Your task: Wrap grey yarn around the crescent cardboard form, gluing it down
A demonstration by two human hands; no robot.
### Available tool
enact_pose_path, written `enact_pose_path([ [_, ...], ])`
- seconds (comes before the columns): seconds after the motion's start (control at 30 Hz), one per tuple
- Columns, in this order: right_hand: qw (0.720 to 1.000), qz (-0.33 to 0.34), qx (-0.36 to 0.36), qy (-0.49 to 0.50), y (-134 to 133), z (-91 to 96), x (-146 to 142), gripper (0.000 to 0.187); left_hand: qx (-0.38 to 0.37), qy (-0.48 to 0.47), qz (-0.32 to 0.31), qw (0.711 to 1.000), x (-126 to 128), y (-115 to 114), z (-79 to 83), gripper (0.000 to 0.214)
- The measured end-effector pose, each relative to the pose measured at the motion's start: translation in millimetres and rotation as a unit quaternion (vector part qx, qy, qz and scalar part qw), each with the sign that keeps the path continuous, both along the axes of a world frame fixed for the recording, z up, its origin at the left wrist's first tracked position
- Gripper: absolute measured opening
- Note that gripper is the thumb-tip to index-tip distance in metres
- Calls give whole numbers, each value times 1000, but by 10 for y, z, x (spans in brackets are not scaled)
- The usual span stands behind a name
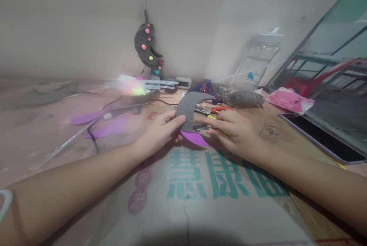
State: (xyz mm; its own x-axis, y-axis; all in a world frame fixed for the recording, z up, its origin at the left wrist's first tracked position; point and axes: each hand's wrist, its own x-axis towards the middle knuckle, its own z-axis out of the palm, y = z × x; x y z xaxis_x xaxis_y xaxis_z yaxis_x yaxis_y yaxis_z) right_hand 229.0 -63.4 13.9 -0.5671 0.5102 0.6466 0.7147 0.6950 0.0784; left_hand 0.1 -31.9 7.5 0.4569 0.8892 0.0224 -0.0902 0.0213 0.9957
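My left hand [164,127] pinches a crescent-shaped cutout [186,110] with its thumb on the front. Grey yarn is wrapped closely round most of the crescent, while its lower end [195,138] is bare purple. Just right of the crescent, my right hand [233,129] has curled fingers with thumb and index finger close together. Something thin and dark runs between them and the crescent; I cannot make out what it is. Pliers with orange-red handles [220,110] lie behind the right hand, and bits of yellow show around its fingers.
A finished-looking grey crescent with coloured dots [142,45] hangs against the wall. Behind my hands lie a grey yarn skein [245,99] and a small digital display [183,82]. A clear bottle [255,62], pink packet [291,100] and phone [323,137] are right; purple pieces [86,117] lie left.
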Motion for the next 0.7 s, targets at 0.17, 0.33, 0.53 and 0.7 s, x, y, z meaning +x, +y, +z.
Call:
enact_pose_path([
  [0.17,1000,-8,-14,-1,-3,3,4,27,-12,-11,-9,1000,1,9,-5,21],
  [0.33,1000,8,-10,3,8,4,3,28,-10,-7,-12,1000,-4,17,-11,22],
  [0.53,1000,12,-7,11,4,10,2,26,1,-3,-21,1000,-9,31,-31,23],
  [0.7,1000,-7,-3,17,-16,-2,16,31,-6,-9,-8,1000,4,9,-15,23],
])
